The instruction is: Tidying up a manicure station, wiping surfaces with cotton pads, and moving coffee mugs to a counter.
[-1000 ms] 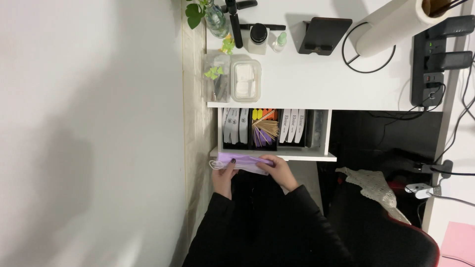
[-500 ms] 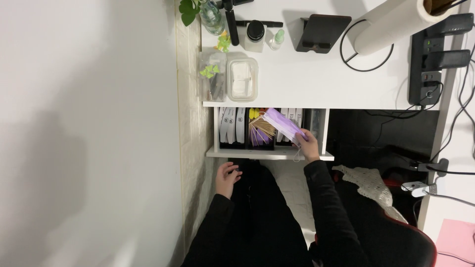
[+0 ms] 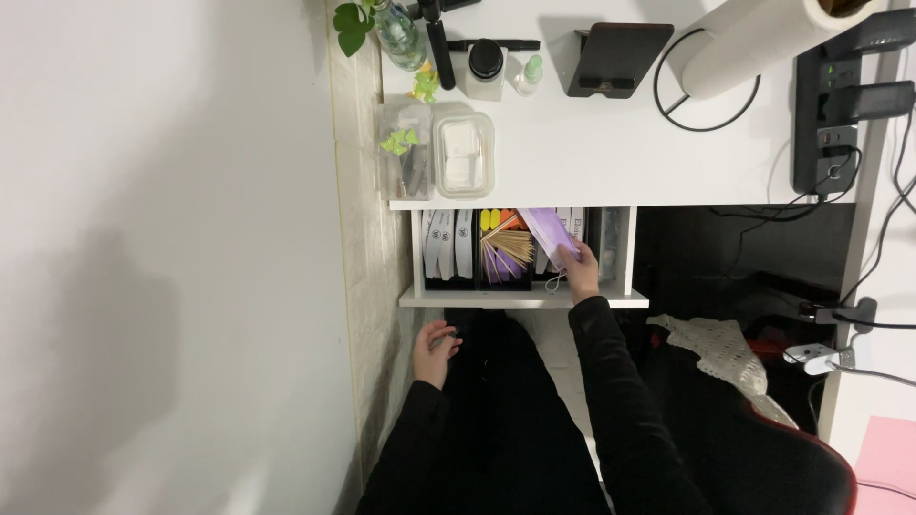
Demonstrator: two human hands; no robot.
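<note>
Worktop [image 3: 611, 153]: white, with clear boxes and a paper roll on top.
Drawer [image 3: 520, 298]: open below, holding files and sticks.
Right hand [image 3: 580, 272]: over the drawer, gripping a purple mask [image 3: 548, 234].
Left hand [image 3: 434, 351]: loosely open, on the lap.

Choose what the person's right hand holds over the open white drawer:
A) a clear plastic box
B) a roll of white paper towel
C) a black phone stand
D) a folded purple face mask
D: the right hand grips a folded purple face mask above the open white drawer.
</note>
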